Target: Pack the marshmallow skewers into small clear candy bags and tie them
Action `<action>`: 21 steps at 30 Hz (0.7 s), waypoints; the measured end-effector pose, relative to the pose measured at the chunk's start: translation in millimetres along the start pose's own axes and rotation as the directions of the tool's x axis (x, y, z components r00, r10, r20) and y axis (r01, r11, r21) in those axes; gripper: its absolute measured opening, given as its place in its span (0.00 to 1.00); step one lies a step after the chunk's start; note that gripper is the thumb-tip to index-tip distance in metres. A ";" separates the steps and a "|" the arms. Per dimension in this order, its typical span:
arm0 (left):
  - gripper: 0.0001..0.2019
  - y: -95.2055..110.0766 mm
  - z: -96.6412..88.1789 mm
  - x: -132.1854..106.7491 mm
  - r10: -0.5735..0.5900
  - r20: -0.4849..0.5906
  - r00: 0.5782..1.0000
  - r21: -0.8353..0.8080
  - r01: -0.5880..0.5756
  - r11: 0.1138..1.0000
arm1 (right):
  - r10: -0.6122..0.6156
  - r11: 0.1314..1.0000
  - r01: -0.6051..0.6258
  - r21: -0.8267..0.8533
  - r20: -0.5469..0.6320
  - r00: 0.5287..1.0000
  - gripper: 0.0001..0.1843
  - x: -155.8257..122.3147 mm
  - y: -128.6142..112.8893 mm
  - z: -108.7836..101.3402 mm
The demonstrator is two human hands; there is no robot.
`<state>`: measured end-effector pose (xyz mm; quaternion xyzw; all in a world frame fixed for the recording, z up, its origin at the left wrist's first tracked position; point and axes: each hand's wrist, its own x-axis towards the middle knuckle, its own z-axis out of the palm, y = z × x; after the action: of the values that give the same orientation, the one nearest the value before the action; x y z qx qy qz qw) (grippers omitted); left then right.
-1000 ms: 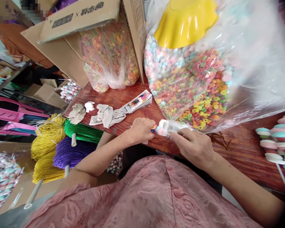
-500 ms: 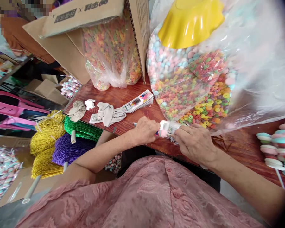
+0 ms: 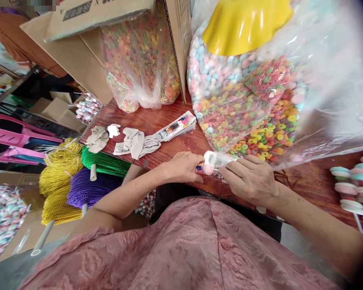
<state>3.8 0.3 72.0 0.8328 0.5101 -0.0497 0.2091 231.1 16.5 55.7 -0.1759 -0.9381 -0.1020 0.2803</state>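
Note:
A small printed clear plastic bag with a pink piece of candy showing lies between my hands at the table's near edge. My left hand is closed on its left end, by the blue and red print. Over the right end, my right hand has its fingers curled round the plastic, hiding part of it. Just beyond rests a large clear sack of pastel marshmallows and ring-shaped gummies, with a yellow wavy-edged bowl on top. A stack of flat printed bags sits beyond my left hand.
Left on the red-brown table are a white cloth and a crumpled glove-like cloth. Behind stands a cardboard box of bagged gummies. Candy skewers lie right. Bundles of twisted cord stand below left.
My left hand has turned flatter, its knuckles lower, and more of the bag's printed left end and pink candy shows. My right hand stays on the bag. The view has shifted slightly.

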 end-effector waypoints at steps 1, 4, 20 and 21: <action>0.17 -1.3 -1.5 -0.3 0.012 0.005 1.000 0.017 -0.012 1.000 | -0.018 1.000 0.018 -0.020 0.002 1.000 0.12 0.5 3.0 -3.1; 0.08 -3.7 -0.4 0.6 -0.001 -0.030 1.000 0.121 0.005 0.993 | -0.007 0.996 0.009 -0.092 0.017 1.000 0.14 3.9 9.6 -9.4; 0.10 -3.6 10.2 5.1 0.106 -0.167 0.980 0.429 -0.025 0.903 | 0.364 0.914 -0.405 0.017 0.408 0.837 0.24 -5.6 23.2 -9.2; 0.11 -3.0 9.3 5.4 0.110 -0.160 0.981 0.439 -0.029 0.898 | 0.373 0.898 -0.437 0.043 0.449 0.812 0.24 -5.2 24.7 -9.7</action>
<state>5.0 2.2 61.1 0.8772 0.4729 -0.0787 -0.0274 249.5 35.0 63.0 -0.3695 -0.9219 0.0696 0.0938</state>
